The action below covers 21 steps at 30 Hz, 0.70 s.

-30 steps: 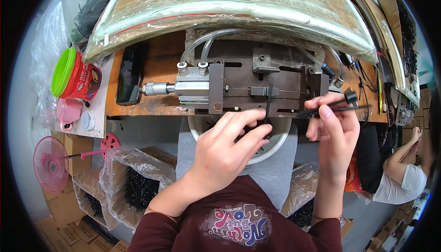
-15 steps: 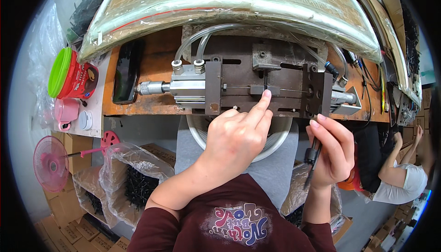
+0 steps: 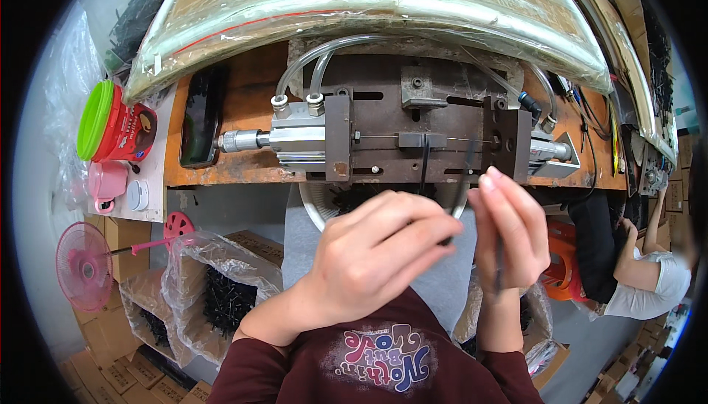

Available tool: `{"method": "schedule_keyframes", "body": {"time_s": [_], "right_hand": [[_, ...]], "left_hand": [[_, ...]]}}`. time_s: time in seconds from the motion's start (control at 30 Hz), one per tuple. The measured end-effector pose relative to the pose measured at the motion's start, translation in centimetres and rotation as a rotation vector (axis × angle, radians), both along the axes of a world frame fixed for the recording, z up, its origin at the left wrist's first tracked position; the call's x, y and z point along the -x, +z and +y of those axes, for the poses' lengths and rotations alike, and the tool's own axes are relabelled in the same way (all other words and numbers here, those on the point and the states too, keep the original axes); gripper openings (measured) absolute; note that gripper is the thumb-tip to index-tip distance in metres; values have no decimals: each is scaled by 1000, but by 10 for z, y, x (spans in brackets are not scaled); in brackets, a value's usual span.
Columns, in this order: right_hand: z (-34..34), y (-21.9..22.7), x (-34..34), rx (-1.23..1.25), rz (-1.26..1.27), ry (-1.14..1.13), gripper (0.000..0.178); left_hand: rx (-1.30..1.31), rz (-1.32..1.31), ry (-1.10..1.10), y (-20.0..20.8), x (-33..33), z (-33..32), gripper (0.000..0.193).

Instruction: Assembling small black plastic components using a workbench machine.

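Note:
My right hand [image 3: 515, 236] pinches a thin black rod [image 3: 470, 155], which is blurred and sticks up past the fingertips toward the fixture. Left of it, my left hand [image 3: 380, 248] has its fingers curled together, and a small dark tip shows at the fingertips; what it belongs to is unclear. Just beyond that hand, another slim black rod [image 3: 424, 164] slants down from the small grey block [image 3: 422, 140] at the middle of the dark metal fixture [image 3: 387, 120]. Silver air cylinders [image 3: 299, 142] flank the fixture. A white basket [image 3: 311, 209] holding black pieces sits below the bench edge.
A plastic-wrapped board [image 3: 442, 24] overhangs the bench behind the fixture. Clear tubes [image 3: 324, 49] arch over it. At left are a phone [image 3: 203, 120], a red tub [image 3: 133, 127] and a pink fan [image 3: 82, 264]. Bags of black parts [image 3: 225, 297] stand below; another person [image 3: 649, 282] is at right.
My left hand has drawn back from the grey block toward me, its pointing finger now curled. The right hand has shifted slightly left and the rod in it has turned upward.

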State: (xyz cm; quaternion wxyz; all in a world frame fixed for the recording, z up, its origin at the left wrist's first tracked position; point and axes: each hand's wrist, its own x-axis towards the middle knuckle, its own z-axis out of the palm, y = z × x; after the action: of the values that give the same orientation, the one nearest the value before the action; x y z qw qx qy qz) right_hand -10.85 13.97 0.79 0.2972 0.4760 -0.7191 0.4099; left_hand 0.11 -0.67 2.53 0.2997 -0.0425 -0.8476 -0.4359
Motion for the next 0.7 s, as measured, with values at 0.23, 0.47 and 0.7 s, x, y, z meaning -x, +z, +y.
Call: {"method": "schedule_keyframes", "body": {"time_s": [0.23, 0.47, 0.7], "right_hand": [[14, 13, -14, 335, -1065, 255, 44], [30, 15, -13, 204, -1226, 295, 23], [23, 13, -18, 320, -1216, 186, 24]], "left_hand": [[470, -101, 258, -30, 12, 2, 24], [537, -148, 285, -27, 21, 1, 25], [281, -136, 179, -12, 15, -1, 22]]}}
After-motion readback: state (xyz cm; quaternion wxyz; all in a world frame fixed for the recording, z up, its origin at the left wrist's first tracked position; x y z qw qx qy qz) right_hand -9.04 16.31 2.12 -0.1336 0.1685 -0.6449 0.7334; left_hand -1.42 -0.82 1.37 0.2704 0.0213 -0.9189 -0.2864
